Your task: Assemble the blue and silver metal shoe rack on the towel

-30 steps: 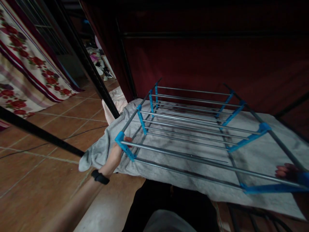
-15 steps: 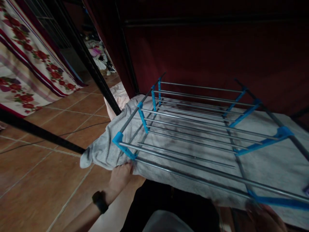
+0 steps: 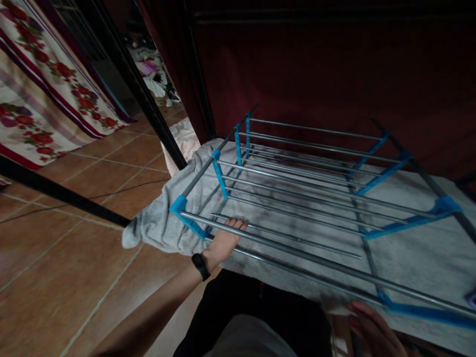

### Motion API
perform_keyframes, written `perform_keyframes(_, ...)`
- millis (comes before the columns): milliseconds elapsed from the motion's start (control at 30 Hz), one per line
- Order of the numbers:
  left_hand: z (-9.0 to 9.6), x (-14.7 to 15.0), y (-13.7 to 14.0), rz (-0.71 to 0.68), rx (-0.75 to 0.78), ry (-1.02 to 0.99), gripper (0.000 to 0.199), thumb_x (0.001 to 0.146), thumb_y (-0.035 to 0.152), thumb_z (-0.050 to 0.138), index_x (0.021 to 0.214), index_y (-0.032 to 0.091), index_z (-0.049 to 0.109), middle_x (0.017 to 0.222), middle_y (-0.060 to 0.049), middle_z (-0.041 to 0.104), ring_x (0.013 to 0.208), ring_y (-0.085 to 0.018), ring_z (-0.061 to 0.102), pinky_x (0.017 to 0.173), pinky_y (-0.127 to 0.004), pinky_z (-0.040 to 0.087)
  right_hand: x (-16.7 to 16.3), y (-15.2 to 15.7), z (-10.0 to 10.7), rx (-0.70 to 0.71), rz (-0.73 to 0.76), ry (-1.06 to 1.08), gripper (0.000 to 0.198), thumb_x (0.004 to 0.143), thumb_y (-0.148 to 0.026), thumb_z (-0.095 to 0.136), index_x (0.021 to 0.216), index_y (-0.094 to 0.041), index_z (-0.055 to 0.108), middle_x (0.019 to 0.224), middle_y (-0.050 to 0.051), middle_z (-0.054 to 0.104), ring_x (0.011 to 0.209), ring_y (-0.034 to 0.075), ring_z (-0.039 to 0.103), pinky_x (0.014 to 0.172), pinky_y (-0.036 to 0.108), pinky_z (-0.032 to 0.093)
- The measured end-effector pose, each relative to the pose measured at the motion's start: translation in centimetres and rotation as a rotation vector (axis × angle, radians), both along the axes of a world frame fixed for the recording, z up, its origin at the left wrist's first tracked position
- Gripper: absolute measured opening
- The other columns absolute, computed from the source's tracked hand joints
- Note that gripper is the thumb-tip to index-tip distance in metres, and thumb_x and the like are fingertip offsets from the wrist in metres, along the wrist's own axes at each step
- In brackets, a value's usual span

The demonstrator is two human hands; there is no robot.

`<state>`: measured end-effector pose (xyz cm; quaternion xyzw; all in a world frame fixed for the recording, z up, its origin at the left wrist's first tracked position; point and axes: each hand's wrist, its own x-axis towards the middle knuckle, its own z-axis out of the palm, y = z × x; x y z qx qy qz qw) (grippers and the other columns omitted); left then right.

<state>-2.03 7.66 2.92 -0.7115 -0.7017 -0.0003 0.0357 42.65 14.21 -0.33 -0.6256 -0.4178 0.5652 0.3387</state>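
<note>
Glossy metal rods, smooth plastic brackets, matt grey cloth

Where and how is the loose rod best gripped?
Probably pinch the rod mid-length, from above, through the gap behind the upper front bar: it is thin and straight, appears to lie on the cloth, and both ends look unattached, so it should balance.

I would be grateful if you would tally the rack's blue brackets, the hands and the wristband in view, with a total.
Blue brackets: 8
Hands, being the left hand and the right hand: 2
Black wristband: 1
Total: 11
</note>
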Motion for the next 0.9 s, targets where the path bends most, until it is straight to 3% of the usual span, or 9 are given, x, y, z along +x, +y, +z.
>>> perform_keyframes(67,-0.7,-0.2,1.1,-0.017,-0.010,0.001,0.051,0.093,0.004,0.035,0.139,0.020,0.046,0.141,-0.012,0.055,0.130,-0.023,0.051,0.112,-0.043,0.037,-1.3,0.2,0.3,0.038,0.010,-0.006,0.035,0.052,-0.041,0.078,0.084,-0.030,0.071,0.098,0.006,0.075,0.093,0.033,0.072,0.074,0.041,0.065)
perform_keyframes(200,-1.2,-0.4,2.5,-0.008,-0.039,-0.010,0.043,0.094,0.006,0.034,0.130,0.019,0.054,0.128,-0.012,0.062,0.119,-0.023,0.056,0.109,-0.044,0.038,-3.4,2.7,0.6,0.155,0.067,-0.118,0.040,0.062,-0.048,0.074,0.093,-0.023,0.071,0.098,0.008,0.074,0.089,0.029,0.071,0.084,0.040,0.060)
perform_keyframes(333,-1.0,-0.8,3.1,0.000,-0.060,-0.033,0.039,0.095,0.009,0.034,0.122,0.021,0.059,0.120,-0.009,0.064,0.111,-0.023,0.057,0.103,-0.042,0.041,-5.1,6.0,0.3,0.304,0.210,-0.238,0.037,0.070,-0.047,0.067,0.099,-0.023,0.070,0.104,0.007,0.073,0.102,0.029,0.066,0.103,0.044,0.049)
perform_keyframes(400,-1.1,-1.1,3.2,0.010,-0.065,-0.047,0.040,0.095,0.009,0.034,0.123,0.022,0.059,0.120,-0.008,0.064,0.112,-0.023,0.056,0.101,-0.041,0.041,-5.8,7.4,-0.2,0.304,0.232,-0.245,0.035,0.068,-0.044,0.068,0.097,-0.025,0.069,0.106,0.006,0.072,0.105,0.029,0.065,0.107,0.045,0.045)
perform_keyframes(533,-1.6,-1.6,3.4,0.025,-0.074,-0.072,0.039,0.095,0.011,0.035,0.124,0.021,0.059,0.120,-0.008,0.064,0.112,-0.023,0.056,0.099,-0.040,0.042,-6.3,9.2,-0.9,0.125,0.196,-0.119,0.028,0.062,-0.038,0.074,0.087,-0.028,0.069,0.097,0.005,0.073,0.094,0.029,0.069,0.095,0.043,0.056)
perform_keyframes(633,-1.9,-1.9,3.5,0.032,-0.075,-0.108,0.039,0.095,0.011,0.037,0.125,0.022,0.059,0.119,-0.008,0.064,0.113,-0.023,0.055,0.099,-0.039,0.042,-5.8,10.1,-0.9,-0.043,0.141,0.074,0.026,0.067,-0.038,0.073,0.089,-0.027,0.069,0.095,0.007,0.074,0.088,0.028,0.071,0.083,0.041,0.062)
perform_keyframes(900,-2.5,-2.7,3.5,0.045,-0.034,-0.237,0.035,0.094,0.014,0.039,0.118,0.022,0.063,0.114,-0.008,0.065,0.107,-0.023,0.057,0.096,-0.040,0.045,-4.4,12.7,-2.3,-0.304,0.066,0.332,0.015,0.078,-0.025,0.060,0.090,-0.020,0.067,0.103,0.012,0.075,0.100,0.024,0.073,0.091,0.035,0.060)
